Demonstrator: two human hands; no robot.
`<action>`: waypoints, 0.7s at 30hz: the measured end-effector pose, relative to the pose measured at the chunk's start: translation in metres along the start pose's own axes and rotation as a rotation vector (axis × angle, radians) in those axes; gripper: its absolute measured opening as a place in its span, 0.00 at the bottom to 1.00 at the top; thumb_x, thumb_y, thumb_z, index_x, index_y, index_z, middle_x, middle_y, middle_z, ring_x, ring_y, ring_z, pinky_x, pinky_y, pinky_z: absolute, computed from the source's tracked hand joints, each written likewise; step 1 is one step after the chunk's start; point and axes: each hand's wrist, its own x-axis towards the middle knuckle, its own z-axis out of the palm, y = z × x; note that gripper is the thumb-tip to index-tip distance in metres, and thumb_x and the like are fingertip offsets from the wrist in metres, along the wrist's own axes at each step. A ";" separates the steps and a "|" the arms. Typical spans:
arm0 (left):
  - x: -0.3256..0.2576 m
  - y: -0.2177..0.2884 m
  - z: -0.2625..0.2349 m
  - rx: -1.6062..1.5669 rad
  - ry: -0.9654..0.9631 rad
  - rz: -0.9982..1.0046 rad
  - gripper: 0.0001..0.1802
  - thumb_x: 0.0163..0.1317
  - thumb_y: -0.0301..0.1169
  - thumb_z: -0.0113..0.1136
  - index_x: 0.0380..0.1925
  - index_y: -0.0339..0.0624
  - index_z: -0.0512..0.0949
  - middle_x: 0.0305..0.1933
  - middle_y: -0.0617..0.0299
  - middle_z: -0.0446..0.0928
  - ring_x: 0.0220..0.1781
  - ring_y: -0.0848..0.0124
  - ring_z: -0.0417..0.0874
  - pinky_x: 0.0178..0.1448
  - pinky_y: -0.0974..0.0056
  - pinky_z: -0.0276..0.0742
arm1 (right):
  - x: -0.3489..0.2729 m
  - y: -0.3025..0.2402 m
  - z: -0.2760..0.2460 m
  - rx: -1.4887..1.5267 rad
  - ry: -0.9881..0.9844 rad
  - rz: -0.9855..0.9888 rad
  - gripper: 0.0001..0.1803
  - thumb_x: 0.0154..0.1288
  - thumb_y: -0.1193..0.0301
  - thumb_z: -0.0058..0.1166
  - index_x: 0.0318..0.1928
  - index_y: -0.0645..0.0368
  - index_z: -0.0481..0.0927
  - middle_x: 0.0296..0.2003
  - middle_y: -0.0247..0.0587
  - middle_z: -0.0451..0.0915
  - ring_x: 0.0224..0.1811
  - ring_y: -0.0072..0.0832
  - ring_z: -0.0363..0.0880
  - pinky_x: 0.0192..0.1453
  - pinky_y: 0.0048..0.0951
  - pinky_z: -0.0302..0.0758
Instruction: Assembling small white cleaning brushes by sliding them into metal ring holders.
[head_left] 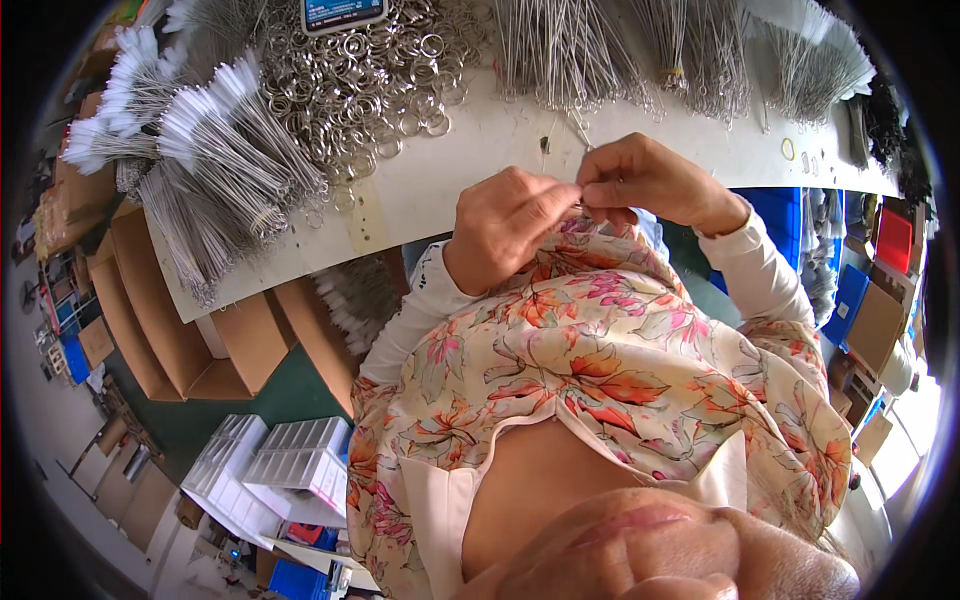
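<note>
White table (410,195): bare strip runs between the ring pile (385,85) and the table's near edge. Left hand (508,222) and right hand (655,183) meet at that edge, fingers pinching. Small piece (580,205) (mostly hidden, kind unclear) sits between their fingertips.

Shiny silver on rings (415,75). Grey on stems, white on tips of brushes (240,150). Off-white with tan smudges on table (400,205). Cream on smock (600,320), printed all over with orange and magenta flowers, grey-green leaves. Plain off-white on collar (440,510); same on sleeves (775,280), dark marks near left cuff. Brown on cartons (255,345), dark green on floor (300,390), white on racks (222,470), bright red on bin (895,240).
</note>
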 end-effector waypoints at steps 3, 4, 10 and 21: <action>0.004 -0.001 0.002 -0.014 -0.068 0.025 0.12 0.48 0.22 0.65 0.35 0.37 0.78 0.29 0.61 0.77 0.27 0.68 0.79 0.27 0.66 0.75 | -0.007 0.003 -0.004 -0.009 -0.032 0.043 0.10 0.64 0.70 0.51 0.32 0.66 0.77 0.23 0.31 0.77 0.19 0.14 0.69 0.23 0.17 0.66; 0.004 -0.003 0.003 -0.011 -0.111 0.036 0.12 0.48 0.23 0.66 0.34 0.38 0.78 0.29 0.61 0.77 0.27 0.68 0.79 0.27 0.67 0.75 | -0.009 0.004 -0.005 -0.048 0.000 0.068 0.08 0.63 0.71 0.51 0.32 0.65 0.77 0.23 0.33 0.78 0.19 0.15 0.70 0.23 0.18 0.66; 0.003 -0.034 -0.043 0.470 0.005 -0.454 0.08 0.53 0.28 0.64 0.33 0.40 0.78 0.27 0.59 0.78 0.24 0.70 0.80 0.27 0.68 0.74 | -0.021 0.025 -0.015 -1.371 0.585 -0.087 0.04 0.57 0.72 0.52 0.29 0.57 0.78 0.26 0.40 0.77 0.28 0.39 0.78 0.32 0.35 0.74; -0.001 -0.037 -0.056 0.078 0.126 -0.625 0.07 0.61 0.33 0.57 0.32 0.41 0.71 0.28 0.63 0.72 0.25 0.72 0.72 0.24 0.68 0.68 | 0.030 -0.012 0.019 -0.491 0.593 -0.605 0.04 0.57 0.75 0.56 0.32 0.62 0.80 0.25 0.41 0.77 0.22 0.28 0.75 0.28 0.25 0.71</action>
